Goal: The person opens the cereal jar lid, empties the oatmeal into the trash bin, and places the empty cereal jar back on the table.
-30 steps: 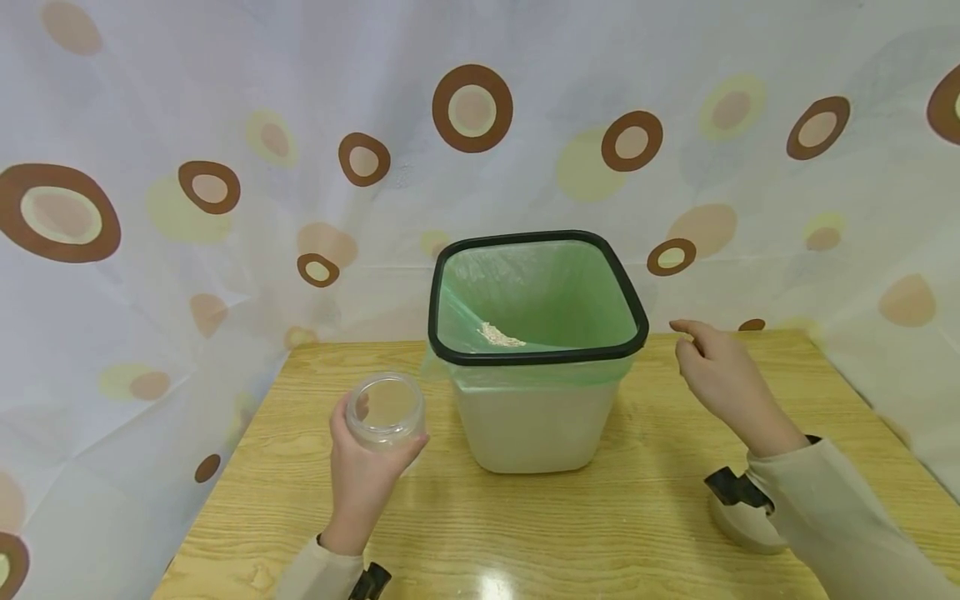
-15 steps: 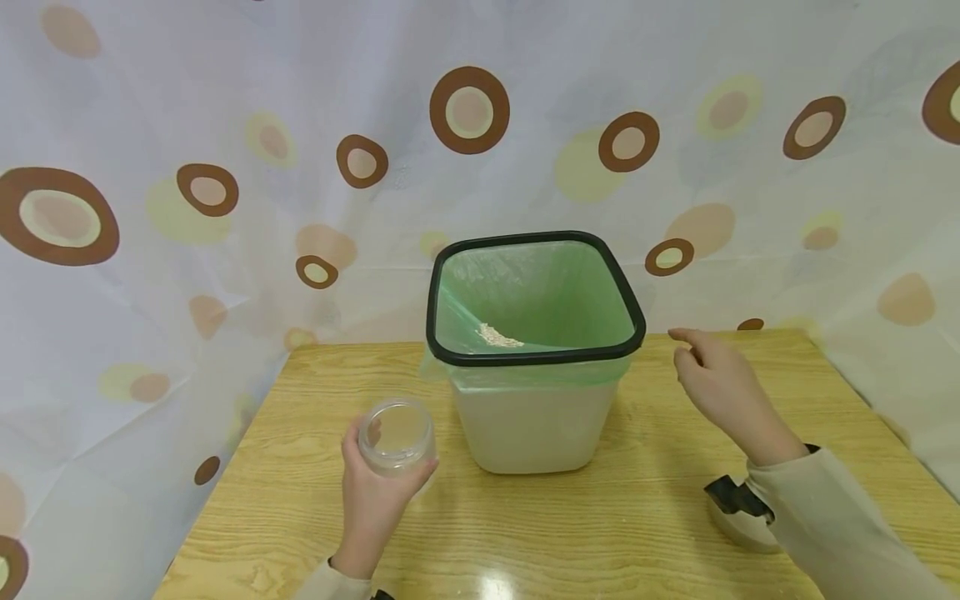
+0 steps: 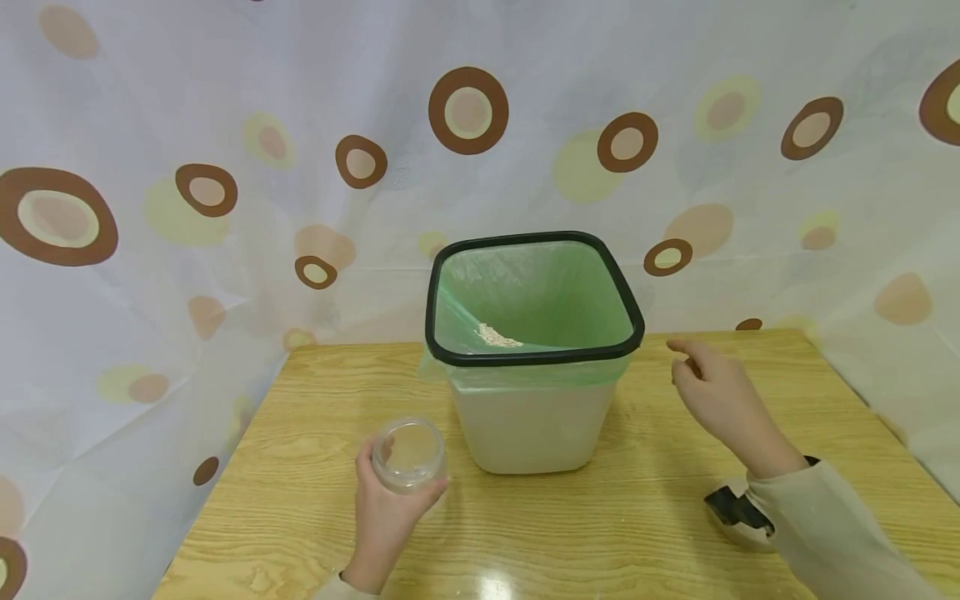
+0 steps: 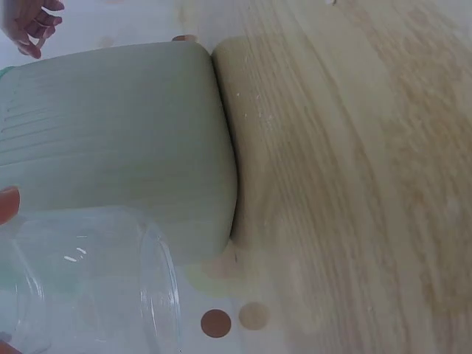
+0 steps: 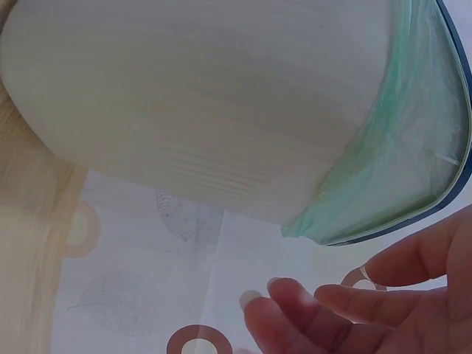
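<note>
A clear, see-through jar (image 3: 409, 458) is upright in my left hand (image 3: 384, 512), which grips it around the side, left of the bin. In the left wrist view the jar (image 4: 92, 273) looks empty, its base apart from the tabletop. A pale square bin (image 3: 536, 421) with a black rim stands on the table, lined with a green bag (image 3: 555, 292). Pale crumbly bits (image 3: 497, 337) lie on the bag inside. My right hand (image 3: 720, 396) hovers right of the bin, holding nothing, its fingers (image 5: 354, 302) loosely bent near the rim but apart from it.
A pale round disc (image 3: 738, 529) lies on the wooden table (image 3: 570, 533) beneath my right wrist, partly hidden by the sleeve and a black wrist mount (image 3: 738, 510). A patterned sheet (image 3: 540, 125) hangs behind and beside the table.
My left hand has brought the jar nearer to me and slightly to the right. My right hand has sunk a little; the bin has stayed put.
</note>
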